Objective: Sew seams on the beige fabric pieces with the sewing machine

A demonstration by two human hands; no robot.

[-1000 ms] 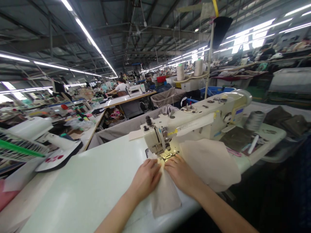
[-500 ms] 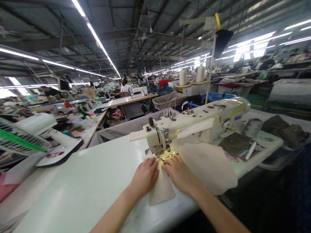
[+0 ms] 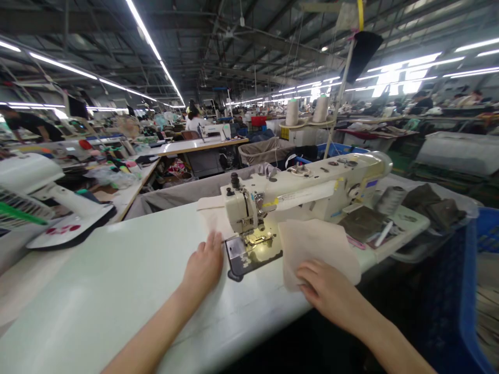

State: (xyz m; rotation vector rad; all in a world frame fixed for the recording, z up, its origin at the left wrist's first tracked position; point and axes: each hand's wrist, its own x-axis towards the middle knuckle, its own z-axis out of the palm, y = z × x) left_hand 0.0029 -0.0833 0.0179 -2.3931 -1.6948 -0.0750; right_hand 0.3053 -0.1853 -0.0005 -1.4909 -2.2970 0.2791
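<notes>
A sewing machine (image 3: 244, 208) stands in the middle of the table, its lit needle plate (image 3: 253, 252) bare. My left hand (image 3: 205, 262) lies left of the presser foot, fingers stretched forward and close together. Its fingertips touch the near end of a beige fabric piece (image 3: 214, 215), which lies left of and behind the machine head and is slightly blurred. On the right, several beige fabric pieces (image 3: 323, 241) lie in a pile in front of the machine arm. My right hand (image 3: 325, 288) has its fingers curled at the pile's near edge, pinching fabric with the thumb low.
A white fan (image 3: 66, 202) stands at the left. Two thread cones (image 3: 292, 111) sit on a stand behind the machine. A grey thread cone (image 3: 390, 200) and dark fabric (image 3: 362, 222) lie at the right end. A blue crate (image 3: 470, 291) stands at the lower right.
Both hands have parted from the needle area: the left moved left, the right moved right to the pile. The beige piece under them has gone to behind the presser foot. The view has shifted slightly.
</notes>
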